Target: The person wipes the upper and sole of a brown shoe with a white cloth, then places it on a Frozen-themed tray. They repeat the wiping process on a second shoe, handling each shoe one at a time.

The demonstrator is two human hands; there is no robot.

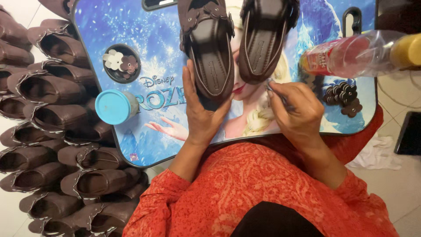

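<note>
From the head camera I see my left hand point(202, 112) lying with fingers spread against the heel end of a dark brown moulded slip-on shoe with a flower-trimmed strap point(207, 46), steadying it rather than clamping it. The shoe lies sole-down near the far edge of the bench point(158, 131), a small lap bench with a glossy blue printed picture top. Just beside it to the right lies a second dark brown moulded shoe point(264, 39), and my right hand point(297, 112) is closed in a pinch around a thin pointed tool point(276, 93) close to that shoe's heel; the tip is too small for me to tell whether it touches.

I judge these shoes light, rubbery and a little flexible, with a smooth skin that could slide on the shiny top, so the heel cup or side wall looks the firmest hold.

Toward the left edge stand a light blue lidded plastic jar point(115, 106) and a shallow dark round dish of flower trims point(122, 62). Near the right edge sits a heap of dark brown flower trims point(343, 96), with a clear plastic bottle with a yellow cap point(359, 55) above it. Rows of more brown shoes point(52, 131) lie on the pale tiled floor point(394, 180) to the left.
</note>
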